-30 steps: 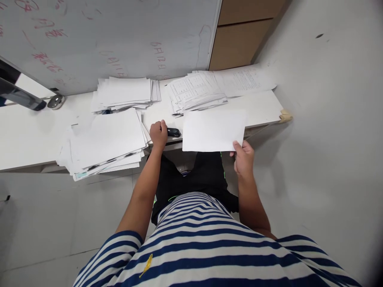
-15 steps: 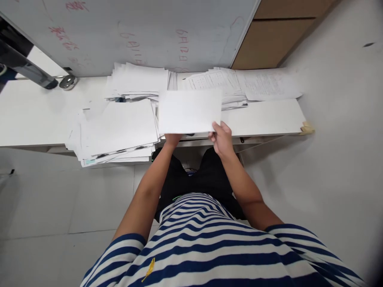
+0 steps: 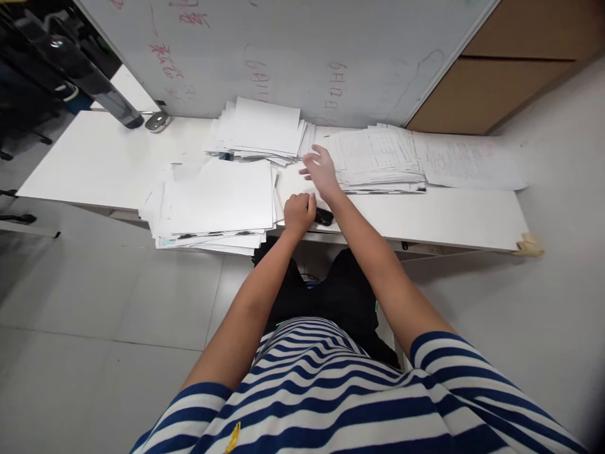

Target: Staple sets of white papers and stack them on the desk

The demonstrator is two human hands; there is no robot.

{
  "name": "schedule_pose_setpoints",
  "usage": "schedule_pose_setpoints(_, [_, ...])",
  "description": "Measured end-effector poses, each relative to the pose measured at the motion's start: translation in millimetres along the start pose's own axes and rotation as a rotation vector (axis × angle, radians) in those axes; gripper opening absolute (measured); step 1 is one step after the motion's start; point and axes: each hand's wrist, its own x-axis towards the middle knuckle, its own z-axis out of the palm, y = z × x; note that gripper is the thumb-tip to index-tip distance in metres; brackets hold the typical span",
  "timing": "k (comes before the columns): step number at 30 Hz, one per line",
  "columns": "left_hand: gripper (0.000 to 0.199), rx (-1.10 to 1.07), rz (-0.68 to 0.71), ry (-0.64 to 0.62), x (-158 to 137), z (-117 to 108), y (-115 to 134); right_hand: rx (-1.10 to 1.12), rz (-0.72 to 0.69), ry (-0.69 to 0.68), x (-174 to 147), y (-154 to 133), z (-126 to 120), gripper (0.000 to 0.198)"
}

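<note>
Noted on white table point(image 3: 467, 217): printed stack point(image 3: 378, 157). Holding right hand point(image 3: 321, 171) beside it, fingers spread, apparently empty; clenching left hand point(image 3: 299, 213) around black stapler point(image 3: 324, 217) near front edge. Probably at paper-handling step; would next need clean pinch.

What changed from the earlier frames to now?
The right hand has let go of its white sheet and moved forward and left, beside the back paper stack. Where the sheet lies is unclear. The left hand stays closed on the black object; the front paper stack stayed put.
</note>
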Motion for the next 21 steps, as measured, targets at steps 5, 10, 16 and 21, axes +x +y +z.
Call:
schedule_pose_setpoints(5, [0.040,-0.018,0.007,0.014,-0.1,-1.4,0.0,-0.708,-0.251,0.293,-0.9,38.4,-97.3,0.053])
schedule_pose_setpoints(10, [0.041,-0.038,0.005,0.024,0.8,-3.5,2.0,-1.097,-0.033,0.311,11.0,64.6,-146.0,0.067])
schedule_pose_setpoints(16, [0.040,-0.015,-0.006,0.014,0.4,-4.6,2.7,-1.050,-0.060,0.361,5.5,72.9,-140.9,0.058])
schedule_pose_setpoints(21, [0.042,-0.014,-0.025,0.018,0.2,-4.0,1.8,-0.848,-0.122,0.418,-2.1,64.4,-138.8,0.051])
